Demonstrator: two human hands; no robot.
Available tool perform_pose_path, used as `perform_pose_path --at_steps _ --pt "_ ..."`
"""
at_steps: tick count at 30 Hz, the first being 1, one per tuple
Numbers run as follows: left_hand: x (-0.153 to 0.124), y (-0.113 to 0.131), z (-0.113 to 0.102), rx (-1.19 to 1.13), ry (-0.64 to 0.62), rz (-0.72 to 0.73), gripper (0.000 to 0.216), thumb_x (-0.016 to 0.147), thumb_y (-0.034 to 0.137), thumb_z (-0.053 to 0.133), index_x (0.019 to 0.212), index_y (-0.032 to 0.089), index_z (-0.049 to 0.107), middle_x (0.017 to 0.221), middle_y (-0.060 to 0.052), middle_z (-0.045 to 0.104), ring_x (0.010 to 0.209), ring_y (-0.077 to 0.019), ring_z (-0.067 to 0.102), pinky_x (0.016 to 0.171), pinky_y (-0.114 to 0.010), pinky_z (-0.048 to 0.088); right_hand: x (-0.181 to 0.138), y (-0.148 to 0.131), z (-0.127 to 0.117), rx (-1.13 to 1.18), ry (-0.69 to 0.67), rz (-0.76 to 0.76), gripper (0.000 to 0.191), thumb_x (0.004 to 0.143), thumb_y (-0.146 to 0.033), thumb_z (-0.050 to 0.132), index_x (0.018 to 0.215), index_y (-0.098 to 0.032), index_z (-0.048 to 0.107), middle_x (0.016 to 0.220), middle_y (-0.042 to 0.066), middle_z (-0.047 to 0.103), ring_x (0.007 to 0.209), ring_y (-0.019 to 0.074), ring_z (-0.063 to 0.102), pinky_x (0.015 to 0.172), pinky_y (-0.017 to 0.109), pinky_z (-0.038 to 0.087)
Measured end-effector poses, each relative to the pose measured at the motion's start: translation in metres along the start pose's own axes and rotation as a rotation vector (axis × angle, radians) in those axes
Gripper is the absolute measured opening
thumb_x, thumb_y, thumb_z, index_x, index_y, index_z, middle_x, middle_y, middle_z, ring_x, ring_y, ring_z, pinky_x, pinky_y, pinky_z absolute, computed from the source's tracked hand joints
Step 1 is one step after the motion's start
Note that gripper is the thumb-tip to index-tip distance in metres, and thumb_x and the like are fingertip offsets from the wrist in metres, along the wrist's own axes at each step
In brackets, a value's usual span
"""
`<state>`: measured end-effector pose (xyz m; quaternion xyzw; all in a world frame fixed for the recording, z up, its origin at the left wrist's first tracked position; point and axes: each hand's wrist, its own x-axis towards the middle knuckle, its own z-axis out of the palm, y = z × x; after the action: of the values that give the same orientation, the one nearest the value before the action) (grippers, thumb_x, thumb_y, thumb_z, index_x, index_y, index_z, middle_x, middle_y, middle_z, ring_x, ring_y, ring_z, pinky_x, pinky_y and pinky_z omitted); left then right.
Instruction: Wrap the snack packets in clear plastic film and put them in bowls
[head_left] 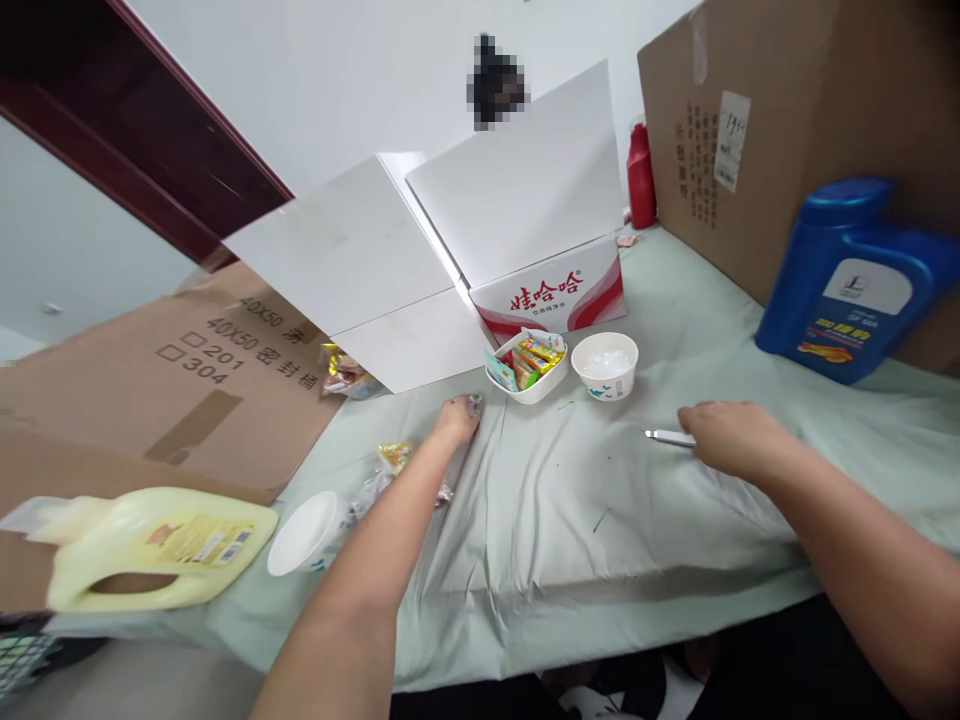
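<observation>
My left hand (pixel 456 418) reaches forward over the pale green cloth (pixel 570 500), its fingers curled around a small grey object I cannot make out, just left of a white square dish (pixel 534 388) filled with colourful snack packets. My right hand (pixel 731 437) lies on the cloth with its fingers closed on a thin white-handled tool (pixel 667 436) that points left. A round white bowl (pixel 604 366) stands beyond it, next to the dish.
An open white carton (pixel 555 290) with red print stands behind the dishes. A blue jug (pixel 847 280) and a large brown box (pixel 765 130) are at the right, with a red bottle (pixel 640 180) behind. At the left lie a yellow jug (pixel 150 545), a tipped white cup (pixel 304 533), wrappers (pixel 394 457) and flat cardboard (pixel 172 400).
</observation>
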<state>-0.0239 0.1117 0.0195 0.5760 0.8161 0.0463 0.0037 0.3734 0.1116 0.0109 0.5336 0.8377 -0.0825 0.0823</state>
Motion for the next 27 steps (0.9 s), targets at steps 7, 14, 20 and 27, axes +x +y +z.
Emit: perform_pose_path --at_steps 7,14,20,27 --pt "-0.084 0.043 0.032 -0.249 -0.225 0.759 0.06 0.071 0.006 0.059 0.127 0.028 0.056 0.134 -0.005 0.06 0.127 -0.0245 0.053 0.112 -0.045 0.036 0.006 -0.03 0.005 0.069 0.145 -0.207 0.024 0.086 -0.006 0.044 0.101 -0.012 0.061 0.095 0.012 0.065 0.078 0.0215 0.062 0.064 0.03 0.038" --pt "-0.13 0.04 0.07 -0.639 0.104 0.718 0.093 0.077 0.018 0.07 0.151 0.027 0.014 0.156 -0.018 0.025 0.132 -0.0299 0.047 0.107 -0.049 0.042 -0.018 -0.094 0.014 0.209 0.372 -0.595 0.03 0.093 -0.014 0.044 0.117 -0.018 0.061 0.099 0.009 0.06 0.075 0.0165 0.058 0.065 0.028 0.039" --pt "-0.123 0.032 0.073 -0.655 0.127 0.569 0.082 0.078 0.021 0.072 0.146 0.027 0.027 0.127 -0.011 0.058 0.113 -0.0253 0.06 0.102 -0.047 0.045 -0.006 -0.082 0.017 0.142 0.192 -0.445 0.031 0.09 -0.012 0.047 0.112 -0.021 0.067 0.093 0.008 0.063 0.07 0.0161 0.06 0.061 0.027 0.038" --pt "-0.126 0.038 0.062 -0.676 0.216 0.714 0.035 0.084 0.022 0.063 0.119 0.023 0.058 0.111 -0.009 0.062 0.109 -0.0248 0.056 0.097 -0.044 0.048 0.008 -0.027 0.015 0.04 0.276 -0.129 0.025 0.09 -0.026 0.055 0.108 -0.016 0.068 0.108 0.017 0.066 0.105 0.0322 0.059 0.086 0.045 0.044"
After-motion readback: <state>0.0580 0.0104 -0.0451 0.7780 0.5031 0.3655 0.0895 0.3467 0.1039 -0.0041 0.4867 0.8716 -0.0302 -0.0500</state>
